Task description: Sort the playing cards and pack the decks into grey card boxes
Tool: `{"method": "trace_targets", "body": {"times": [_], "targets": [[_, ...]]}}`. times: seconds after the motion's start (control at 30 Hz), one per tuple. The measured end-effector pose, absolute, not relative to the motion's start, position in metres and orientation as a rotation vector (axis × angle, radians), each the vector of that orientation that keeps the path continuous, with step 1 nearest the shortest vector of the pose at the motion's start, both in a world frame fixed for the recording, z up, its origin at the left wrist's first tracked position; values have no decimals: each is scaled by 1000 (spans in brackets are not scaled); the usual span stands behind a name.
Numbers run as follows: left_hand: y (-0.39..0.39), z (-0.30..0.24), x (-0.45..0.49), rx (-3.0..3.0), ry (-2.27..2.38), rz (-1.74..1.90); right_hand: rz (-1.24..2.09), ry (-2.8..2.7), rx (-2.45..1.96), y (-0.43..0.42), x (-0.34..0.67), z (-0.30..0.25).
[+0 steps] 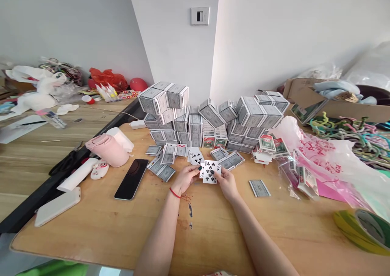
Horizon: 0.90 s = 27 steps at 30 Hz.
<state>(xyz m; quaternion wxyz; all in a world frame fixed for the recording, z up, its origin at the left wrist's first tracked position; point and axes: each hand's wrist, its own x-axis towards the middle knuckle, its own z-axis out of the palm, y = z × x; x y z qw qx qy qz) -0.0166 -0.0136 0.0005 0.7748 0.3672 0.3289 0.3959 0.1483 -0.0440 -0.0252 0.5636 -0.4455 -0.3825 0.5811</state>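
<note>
Head view — card boxes (195, 125) stacked on wooden table (213, 231).

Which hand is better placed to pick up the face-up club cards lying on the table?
Left, probably. The left hand sits closest, just below those face-up club cards, while the right hand is farther off, beyond the held club cards that both hands grip.

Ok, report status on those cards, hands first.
Left hand and right hand both holding club playing cards. Loose cards just ahead; black smartphone off to the left.
</note>
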Motion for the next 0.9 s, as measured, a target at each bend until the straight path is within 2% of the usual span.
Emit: {"method": "trace_targets", "body": {"times": [0.27, 0.53, 0.9], "targets": [[-13, -2, -22, 787, 727, 789, 1346, -902, -1044, -45, 148, -25], [-19, 10, -20, 1125, 748, 668, 1289, -963, -1107, -51, 149, -27], [-23, 5, -3, 1136, 977, 806, 1295, -976, -1140, -52, 149, -26]]}}
